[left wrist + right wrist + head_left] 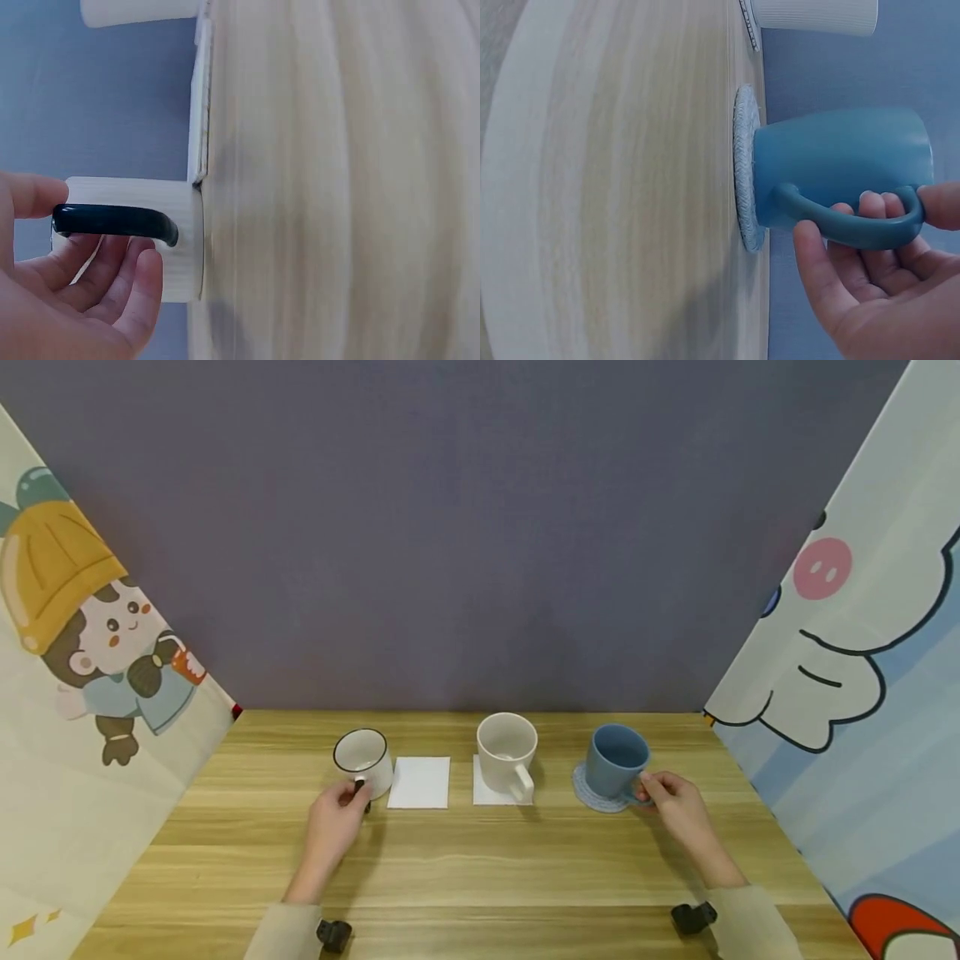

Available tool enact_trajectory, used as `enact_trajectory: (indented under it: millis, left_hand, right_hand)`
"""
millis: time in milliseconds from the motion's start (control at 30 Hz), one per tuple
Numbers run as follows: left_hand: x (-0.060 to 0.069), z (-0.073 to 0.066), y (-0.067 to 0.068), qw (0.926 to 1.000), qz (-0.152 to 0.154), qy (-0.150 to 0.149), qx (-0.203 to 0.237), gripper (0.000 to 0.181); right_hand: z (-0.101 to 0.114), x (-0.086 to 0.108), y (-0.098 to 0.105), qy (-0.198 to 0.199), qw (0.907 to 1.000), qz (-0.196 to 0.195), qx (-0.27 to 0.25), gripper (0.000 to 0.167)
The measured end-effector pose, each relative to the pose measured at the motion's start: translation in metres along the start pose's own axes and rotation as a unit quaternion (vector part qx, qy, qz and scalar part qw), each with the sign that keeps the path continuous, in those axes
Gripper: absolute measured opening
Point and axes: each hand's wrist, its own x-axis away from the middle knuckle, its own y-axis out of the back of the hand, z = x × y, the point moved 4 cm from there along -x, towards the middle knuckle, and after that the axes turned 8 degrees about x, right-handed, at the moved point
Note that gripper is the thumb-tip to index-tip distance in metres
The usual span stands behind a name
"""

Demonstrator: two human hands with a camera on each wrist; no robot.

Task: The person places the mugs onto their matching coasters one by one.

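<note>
My left hand (334, 825) grips the black handle (112, 220) of a white mug (377, 770) with a dark rim. This mug stands upright on the wood, just left of a white square coaster (418, 782). On the right, my right hand (682, 812) holds a blue mug (611, 774) by its handle (855, 229), thumb near the handle's top and fingers around it. Beneath the blue mug lies a round light-blue woven coaster (746, 169). Between the two, an off-white mug (498, 768) sits on another white square coaster (483, 792), its handle pointing toward me.
The wooden table (465, 877) ends at a grey-purple panel (465, 543) behind the mugs. Printed cloth hangs along the left side (150, 793) and the right side (862, 810). A small black device (334, 935) sits at each wrist.
</note>
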Motion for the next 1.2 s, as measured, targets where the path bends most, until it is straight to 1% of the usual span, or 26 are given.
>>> enact_trajectory:
  millis: [100,200,300,433,533,767,833,867,967,1200]
  left_hand:
    - [0.000,0.001,-0.001,0.9995,0.011,0.021,0.020,0.027]
    - [0.000,0.002,-0.002,0.9982,0.020,0.035,0.045,0.028]
    - [0.000,0.003,-0.003,0.9956,0.028,0.047,0.076,0.030]
    - [0.000,0.004,-0.004,0.9922,0.037,0.057,0.105,0.031]
    - [0.000,0.004,-0.005,0.9907,0.042,0.061,0.114,0.030]
    - [-0.001,0.005,-0.005,0.9881,0.049,0.063,0.131,0.031]
    - [-0.001,0.005,-0.005,0.9873,0.050,0.064,0.136,0.031]
    - [-0.001,0.005,-0.005,0.9869,0.051,0.065,0.139,0.031]
    - [-0.002,0.006,-0.004,0.9862,0.050,0.064,0.144,0.031]
    - [-0.002,0.006,-0.001,0.9865,0.058,0.058,0.142,0.032]
  right_hand:
    - [0.002,0.001,0.001,-0.001,0.9998,-0.009,0.019,0.042]
    - [0.003,0.002,0.002,0.005,0.9991,-0.022,0.036,0.039]
    - [0.006,0.004,0.005,0.016,0.9965,-0.035,0.074,0.039]
    - [0.011,0.007,0.009,0.028,0.9879,-0.059,0.141,0.038]
    - [0.017,0.010,0.011,0.044,0.9811,-0.079,0.171,0.034]
    - [0.037,0.017,0.012,0.110,0.9620,-0.123,0.217,0.020]
    - [0.041,0.018,0.011,0.122,0.9579,-0.130,0.225,0.016]
    - [0.044,0.019,0.011,0.127,0.9559,-0.133,0.229,0.015]
    - [0.051,0.020,0.010,0.137,0.9540,-0.129,0.233,0.015]
    - [0.066,0.024,0.005,0.154,0.9557,-0.107,0.227,0.015]
